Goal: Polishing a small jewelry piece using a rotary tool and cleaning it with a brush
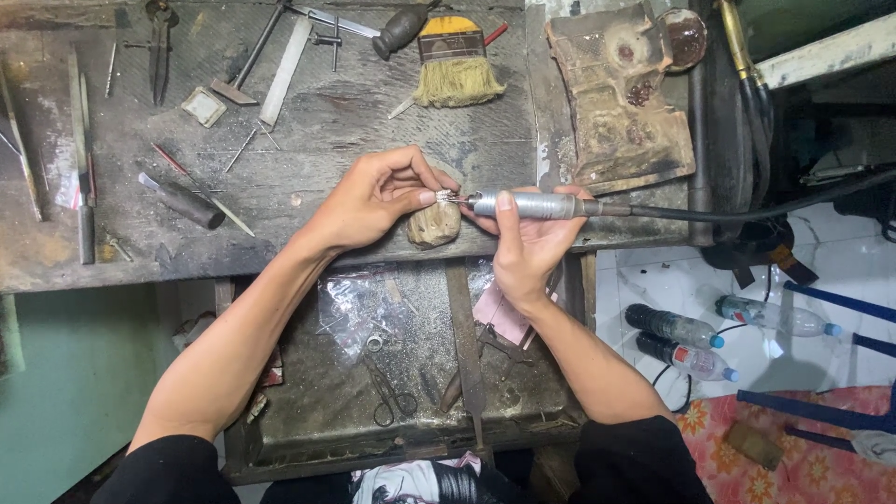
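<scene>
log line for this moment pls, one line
left hand: pinches small silver piece over wooden peg | right hand: holds rotary handpiece, tip at piece | brush at bench back

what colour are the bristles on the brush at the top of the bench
Pale straw yellow, under a yellow band; the brush shows in the head view.

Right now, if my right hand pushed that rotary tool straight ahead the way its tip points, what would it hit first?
The right hand aims the rotary handpiece leftward; its tip already meets the small metal piece pinched in the left hand's fingertips, over the wooden peg.
</scene>
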